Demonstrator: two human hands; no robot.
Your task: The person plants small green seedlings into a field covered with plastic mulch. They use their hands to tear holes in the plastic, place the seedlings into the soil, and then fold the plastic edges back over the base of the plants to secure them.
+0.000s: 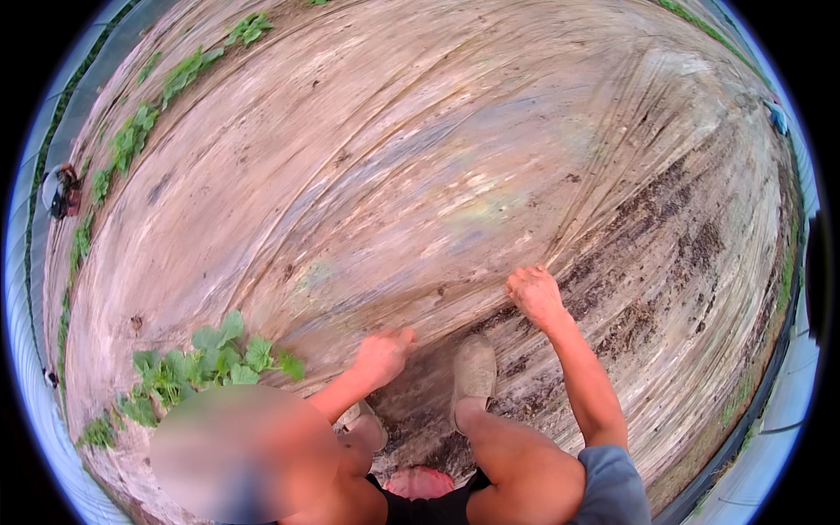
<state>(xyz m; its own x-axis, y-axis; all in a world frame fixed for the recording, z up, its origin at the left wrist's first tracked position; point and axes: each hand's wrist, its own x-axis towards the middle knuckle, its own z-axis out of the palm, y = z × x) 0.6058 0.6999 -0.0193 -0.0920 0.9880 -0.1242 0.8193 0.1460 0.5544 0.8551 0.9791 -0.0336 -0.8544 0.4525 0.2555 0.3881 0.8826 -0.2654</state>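
A wide sheet of thin, see-through plastic film (pixel 407 184) lies wrinkled over the soil before me. My right hand (pixel 535 293) is closed on the film's near edge, and creases fan out from it towards the upper right. Lower and to the left, my left hand (pixel 386 356) is closed at the same edge, just above my left foot. Leafy green vine plants (pixel 223 357) grow beside my left arm. My right shoe (pixel 475 371) stands between the hands, close to the film's edge.
Dark loose soil (pixel 630 315) lies scattered on pale sheeting at the right. A row of vine plants (pixel 134 134) runs along the left side, where another person (pixel 61 190) crouches. A blue object (pixel 776 118) lies far right. Beneath me is a pink rounded object (pixel 420 483).
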